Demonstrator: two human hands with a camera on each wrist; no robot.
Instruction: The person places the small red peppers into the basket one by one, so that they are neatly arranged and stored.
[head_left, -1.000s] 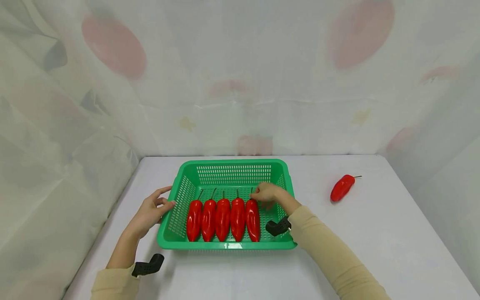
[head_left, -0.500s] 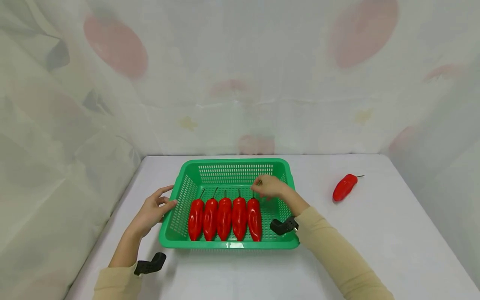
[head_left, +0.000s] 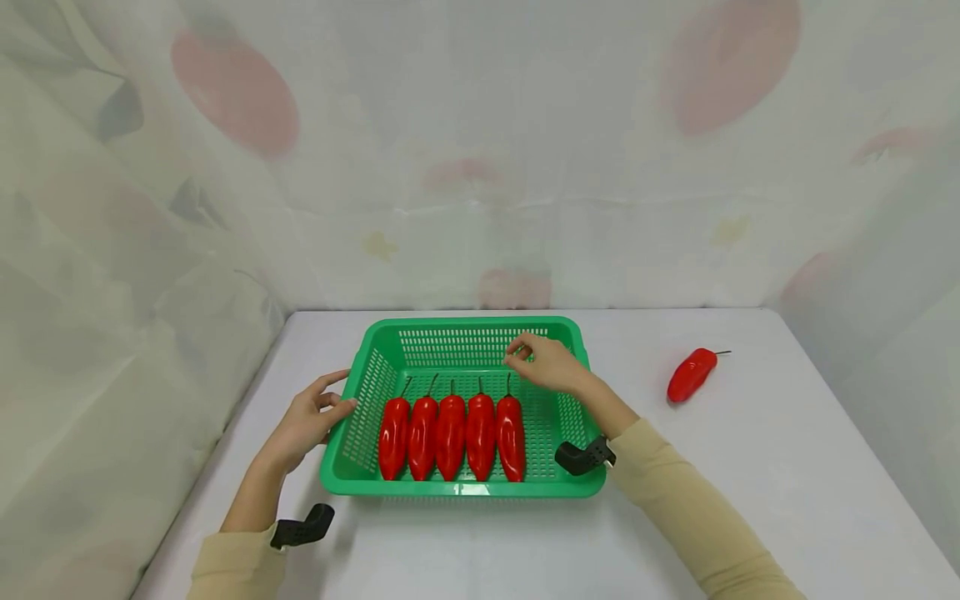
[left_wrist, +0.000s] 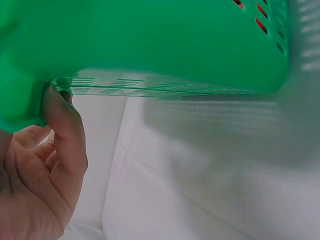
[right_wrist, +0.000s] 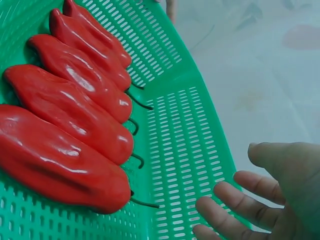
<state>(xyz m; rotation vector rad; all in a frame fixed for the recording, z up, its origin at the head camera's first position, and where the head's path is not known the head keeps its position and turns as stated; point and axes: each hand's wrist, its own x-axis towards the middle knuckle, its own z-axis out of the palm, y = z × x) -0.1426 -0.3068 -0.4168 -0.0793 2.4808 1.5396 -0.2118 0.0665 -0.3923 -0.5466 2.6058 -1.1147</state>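
A green plastic basket [head_left: 397, 488] with slotted walls stands mid-table, holding a row of several glossy red peppers [head_left: 450, 437], stems toward the far wall. At its left side my left hand [head_left: 303, 423] grips the rim, thumb on top; the left wrist view shows a finger [left_wrist: 67, 135] bent up under the green lip. My right hand [head_left: 546, 363] is over the basket's back right part, fingers loosely bent and holding nothing. Below it lies the row's rightmost pepper [head_left: 511, 437], whose stem [right_wrist: 145, 204] is apart from the fingertips in the right wrist view.
A single red pepper [head_left: 692, 375] lies on the white table [head_left: 750, 483] to the right of the basket. White sheeting [head_left: 637, 208] with a faded fruit print rises behind the table and along both sides.
My right hand has let go of the rightmost pepper's stem and moved up and slightly toward the back right, its fingers loosening. My left hand stays on the basket rim.
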